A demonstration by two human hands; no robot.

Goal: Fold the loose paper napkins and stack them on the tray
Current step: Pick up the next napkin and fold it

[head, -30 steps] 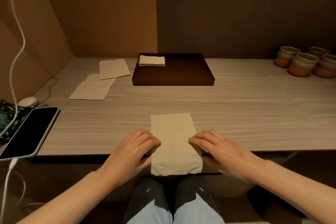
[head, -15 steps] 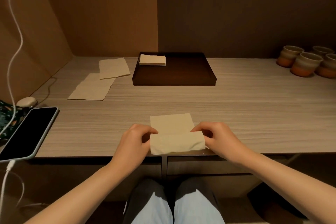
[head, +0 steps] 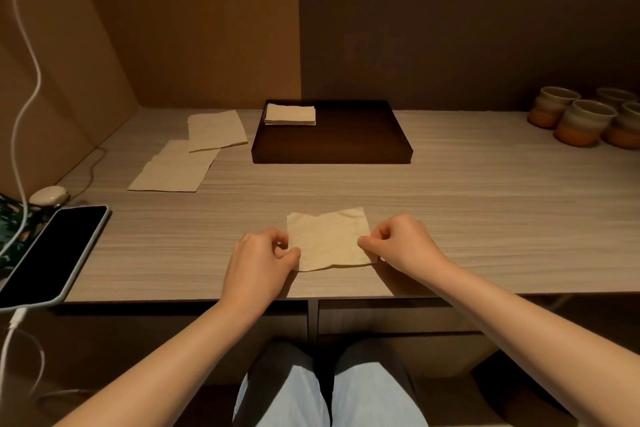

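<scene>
Work surface: pale wood-grain table (head: 450,204) set against brown walls, seen from the head camera looking forward and down.
Napkin in hand: folded, roughly square beige paper napkin (head: 327,239), lying flat on the table near the middle of the front edge; its far edge is slightly wavy.
Left hand: left hand (head: 258,260) at the napkin's left edge, fingers curled, thumb and fingertips pinching the near-left corner.
Right hand: right hand (head: 403,243) at the napkin's right edge, fingers curled, thumb and forefinger pinching the near-right corner area.
Tray: dark brown rectangular tray (head: 332,158) with low walls, at the middle of the table's back edge.
Folded stack: small stack of folded beige napkins (head: 290,114) in the tray's back-left corner, edges aligned.
Loose napkins: two unfolded beige paper napkins (head: 194,152) on the table just left of the tray, toward the back-left corner, the far one overlapping the near one.
Cups: group of glazed ceramic cups with orange bases (head: 585,121) at the back-right corner of the table.
Phone: black-screened smartphone in a pale case (head: 52,253) at the front-left corner, overhanging the edge, with a white cable (head: 20,135) plugged in.
Small item: rounded white case (head: 48,195) at the left edge behind the phone.
</scene>
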